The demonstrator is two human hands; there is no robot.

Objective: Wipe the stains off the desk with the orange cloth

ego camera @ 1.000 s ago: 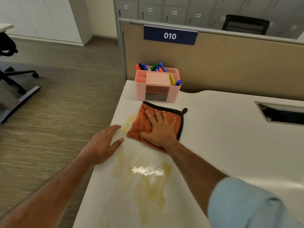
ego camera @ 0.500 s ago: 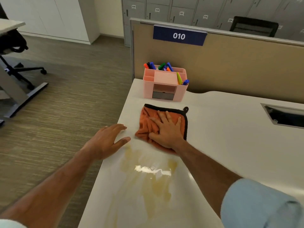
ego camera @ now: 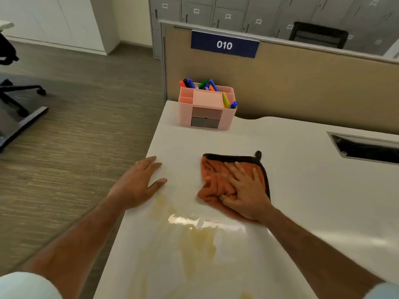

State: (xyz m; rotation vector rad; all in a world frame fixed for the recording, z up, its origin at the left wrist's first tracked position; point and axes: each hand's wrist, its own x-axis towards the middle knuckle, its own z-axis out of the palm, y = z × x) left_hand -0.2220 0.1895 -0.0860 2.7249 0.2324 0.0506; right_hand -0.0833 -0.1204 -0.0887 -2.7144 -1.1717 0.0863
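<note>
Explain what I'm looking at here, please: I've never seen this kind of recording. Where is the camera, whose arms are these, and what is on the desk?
There is no machine here. The single picture comes from a wide-angle camera worn on a person's head, looking forward and down, so the two bare arms are the wearer's own. The right hand presses flat on a crumpled orange cloth with black edging; it is not gripped, just pinned under the palm. The left hand rests open on the white desk near its left edge, holding nothing. Yellowish stains streak the desk nearer the person, with a bright glare across them. At the back left corner stands a pink plastic organiser full of coloured pens, against a beige partition with a blue "010" sign. A dark rectangular cable slot sits at right.
</note>
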